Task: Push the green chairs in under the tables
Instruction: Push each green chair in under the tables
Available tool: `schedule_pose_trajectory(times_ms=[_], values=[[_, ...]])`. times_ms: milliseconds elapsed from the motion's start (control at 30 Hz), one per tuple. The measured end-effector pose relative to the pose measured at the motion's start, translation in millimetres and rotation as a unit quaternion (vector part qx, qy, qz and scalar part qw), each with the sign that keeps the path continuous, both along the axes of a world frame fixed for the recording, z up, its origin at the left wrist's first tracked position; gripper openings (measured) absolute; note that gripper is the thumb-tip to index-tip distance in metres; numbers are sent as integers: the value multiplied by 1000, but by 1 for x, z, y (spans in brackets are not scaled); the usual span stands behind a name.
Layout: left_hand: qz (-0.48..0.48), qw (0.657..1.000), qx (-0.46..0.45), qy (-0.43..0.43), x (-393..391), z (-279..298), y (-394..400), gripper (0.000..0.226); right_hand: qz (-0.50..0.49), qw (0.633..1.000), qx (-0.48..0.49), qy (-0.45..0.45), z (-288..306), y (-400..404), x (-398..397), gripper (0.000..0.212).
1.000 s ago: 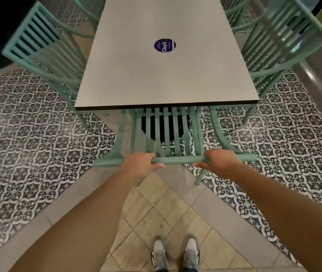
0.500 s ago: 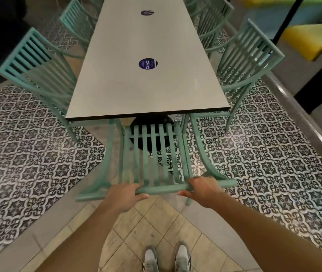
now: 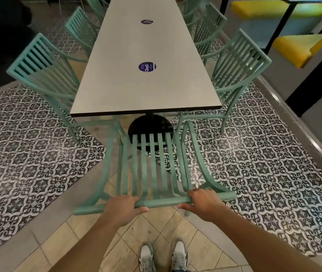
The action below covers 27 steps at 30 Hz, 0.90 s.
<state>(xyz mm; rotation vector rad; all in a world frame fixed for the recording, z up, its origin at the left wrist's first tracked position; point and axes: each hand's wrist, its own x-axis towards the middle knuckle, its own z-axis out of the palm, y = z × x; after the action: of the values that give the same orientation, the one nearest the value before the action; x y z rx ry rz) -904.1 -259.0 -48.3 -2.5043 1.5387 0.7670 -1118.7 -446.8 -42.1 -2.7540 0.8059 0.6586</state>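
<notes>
A green slatted chair (image 3: 152, 169) stands at the near end of a long grey table (image 3: 144, 85), its seat front tucked just under the table edge. My left hand (image 3: 124, 208) grips the chair's top rail on the left. On the right part of the same rail, my right hand (image 3: 202, 201) grips too. More green chairs line both long sides: one at the left (image 3: 42, 75) and one at the right (image 3: 238, 63), angled out from the table, with others farther back.
The table's black round base (image 3: 150, 124) sits under the near end. Patterned floor tiles (image 3: 28, 163) lie on both sides, beige tiles under my shoes (image 3: 162, 256). A raised kerb (image 3: 301, 126) and yellow seating (image 3: 297, 46) are at the right.
The view has pulled back and tilted up, showing more of the table. The chair now appears farther out from the table edge than a second ago. Both hands stay on the rail.
</notes>
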Motion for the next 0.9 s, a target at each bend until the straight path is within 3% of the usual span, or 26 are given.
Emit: schedule_pose_trajectory(times_ms=[100, 267, 400, 467, 500, 533, 600, 633, 667, 733, 833, 900], values=[[5, 1000, 10, -1, -5, -1, 7, 77, -8, 1000, 5, 4, 2, 8, -7, 96], [106, 992, -22, 69, -8, 7, 9, 60, -56, 997, 43, 5, 12, 15, -9, 100], [245, 968, -53, -16, 27, 7, 22, 55, -221, 970, -24, -98, 11, -7, -18, 76], [364, 930, -23, -52, 55, 0, 45, 51, -396, 896, -59, -193, 3, -24, -33, 71], [434, 900, -9, -35, 64, -1, 58, 53, -504, 831, -28, -234, -2, -31, -42, 75], [515, 857, -17, 14, 71, -5, 70, 55, -611, 744, 40, -268, -4, -36, -49, 79], [670, 709, -88, 200, 70, -8, 79, 51, -746, 547, 224, -305, -14, -38, -61, 72], [712, 623, -129, 298, 67, -8, 80, 44, -765, 472, 313, -307, -17, -37, -63, 58], [728, 553, -165, 370, 63, -7, 81, 38, -768, 422, 369, -310, -23, -36, -65, 42], [732, 490, -219, 419, 59, -6, 79, 35, -761, 372, 414, -334, -28, -33, -62, 24], [738, 469, -242, 420, 60, -4, 75, 35, -753, 337, 428, -370, -30, -32, -53, 11], [744, 467, -238, 415, 62, -2, 75, 34, -767, 296, 427, -377, -32, -32, -48, 17]])
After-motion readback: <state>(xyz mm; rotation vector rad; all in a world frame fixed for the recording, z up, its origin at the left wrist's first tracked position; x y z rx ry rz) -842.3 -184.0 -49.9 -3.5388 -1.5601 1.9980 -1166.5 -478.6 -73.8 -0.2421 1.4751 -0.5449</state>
